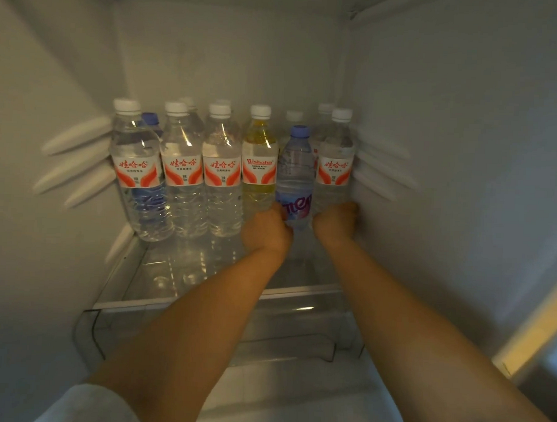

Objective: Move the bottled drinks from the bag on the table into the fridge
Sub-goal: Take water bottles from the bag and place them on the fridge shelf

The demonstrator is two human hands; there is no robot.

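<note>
Several bottles stand in rows on the fridge's glass shelf. Most are clear water bottles with white caps and red-and-white labels. One white-capped bottle holds yellow liquid. My left hand grips the base of a blue-capped bottle with a purple label, from its left side. My right hand curls round the base of the rightmost clear bottle, close to the fridge's right wall. Another blue-capped bottle stands behind the leftmost one. The bag and table are out of view.
The fridge's white side walls carry moulded shelf ribs. A transparent drawer sits under the glass shelf. The front part of the shelf holds no bottles. The fridge's yellowish door edge shows at the lower right.
</note>
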